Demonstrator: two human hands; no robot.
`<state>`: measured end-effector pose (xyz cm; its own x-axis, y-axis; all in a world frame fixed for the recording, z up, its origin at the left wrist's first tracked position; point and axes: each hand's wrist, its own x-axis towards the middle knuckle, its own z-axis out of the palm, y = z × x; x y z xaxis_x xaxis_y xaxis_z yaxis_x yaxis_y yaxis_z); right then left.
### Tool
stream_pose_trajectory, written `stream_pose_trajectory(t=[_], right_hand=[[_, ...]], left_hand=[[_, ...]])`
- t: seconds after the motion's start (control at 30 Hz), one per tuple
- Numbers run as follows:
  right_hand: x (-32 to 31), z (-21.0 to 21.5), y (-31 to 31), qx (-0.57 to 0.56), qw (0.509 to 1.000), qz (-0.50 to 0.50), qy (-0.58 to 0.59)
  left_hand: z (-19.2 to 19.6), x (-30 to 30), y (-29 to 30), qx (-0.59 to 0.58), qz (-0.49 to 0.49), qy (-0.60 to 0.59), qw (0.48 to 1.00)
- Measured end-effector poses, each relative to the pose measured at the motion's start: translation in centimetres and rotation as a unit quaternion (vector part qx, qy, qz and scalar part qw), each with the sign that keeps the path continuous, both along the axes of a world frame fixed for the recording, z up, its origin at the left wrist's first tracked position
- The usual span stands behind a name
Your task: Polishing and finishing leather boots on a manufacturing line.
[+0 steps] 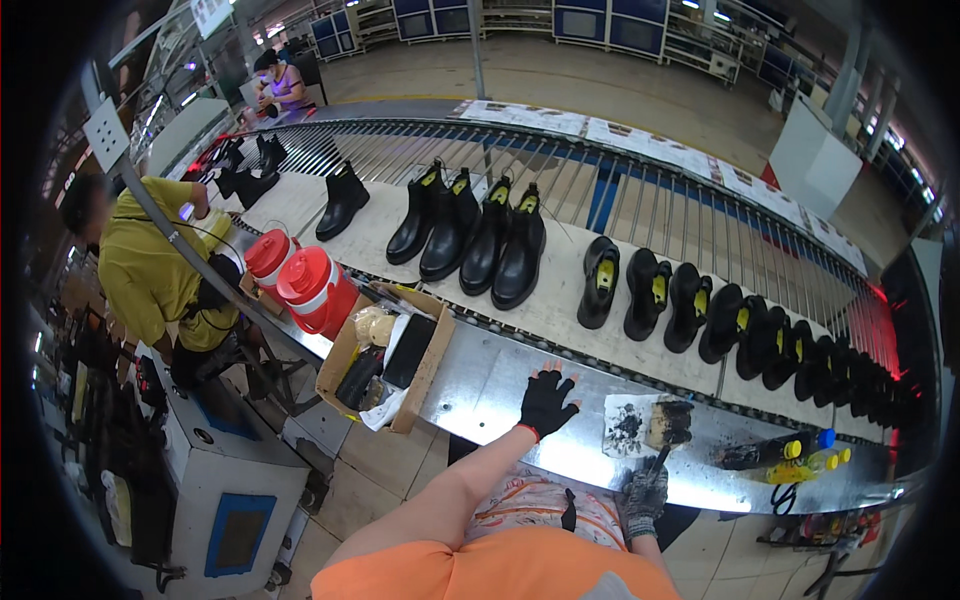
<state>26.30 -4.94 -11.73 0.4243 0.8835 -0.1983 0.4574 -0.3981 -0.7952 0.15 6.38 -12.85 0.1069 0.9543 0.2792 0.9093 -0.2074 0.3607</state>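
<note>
My left hand (549,404), in a black fingerless glove, lies on the shiny metal table (480,370) with its fingers spread and nothing in it. At the table's near edge, my right hand (645,492) wears a grey, dark-stained glove. Its fingers are closed around a thin dark stick-like tool (661,459), whose kind is too small to make out. The tool points toward a tan block (669,424) with blackened edges. Beside that block is a white sheet (625,424) with black smears.
Black ankle boots (517,250) and a row of black shoes (645,295) stand on the conveyor (565,290). A cardboard box (405,415) of supplies and red jugs (318,290) are left. Small bottles (790,450) are right. A person in yellow (150,260) works at left.
</note>
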Motion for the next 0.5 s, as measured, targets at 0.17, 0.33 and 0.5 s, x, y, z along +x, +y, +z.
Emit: stream_pose_trajectory(t=[0.17, 0.33, 0.5], right_hand=[[0.4, -1.5, 0.2, 0.017, 0.998, -0.013, 0.050], [0.1, -0.2, 0.3, -0.006, 0.999, -0.001, 0.048], [0.6, -1.1, 0.5, 0.011, 0.992, -0.019, 0.122]], left_hand=[[-0.1, 0.0, 0.0, 0.013, -0.002, 0.009, 1.000], [-0.2, -0.2, 0.0, -0.002, 0.001, 0.008, 1.000], [-0.3, -0.1, 0.1, 0.007, 0.000, 0.005, 1.000]])
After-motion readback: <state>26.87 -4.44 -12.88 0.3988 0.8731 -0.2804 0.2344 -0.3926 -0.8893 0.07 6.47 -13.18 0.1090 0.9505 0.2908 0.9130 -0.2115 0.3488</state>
